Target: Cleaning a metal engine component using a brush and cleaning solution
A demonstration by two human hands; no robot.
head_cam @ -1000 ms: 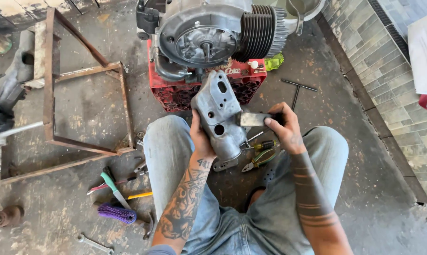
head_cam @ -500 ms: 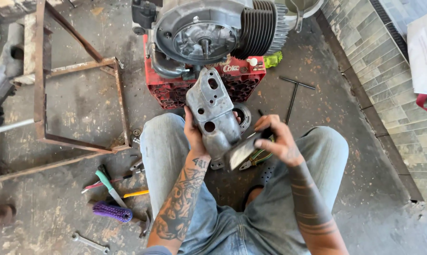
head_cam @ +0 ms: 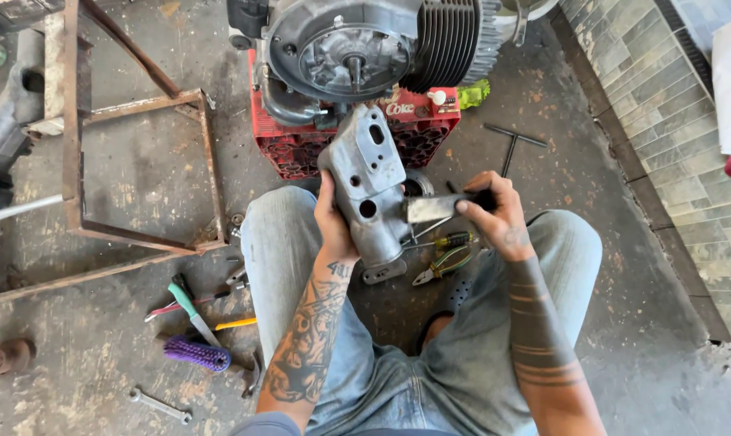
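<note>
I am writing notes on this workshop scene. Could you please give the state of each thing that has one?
Grey metal casing: held upright off the floor by the left hand.
Flat scraper blade: held in the right hand, its tip against the casing.
Engine: resting on the red crate.
T-handle wrench: lying on the floor.
Pliers: lying on the floor between the knees.

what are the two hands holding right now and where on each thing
The left hand holds the grey metal engine casing by its lower left edge. The right hand holds a flat scraper blade by its dark handle end.
</note>
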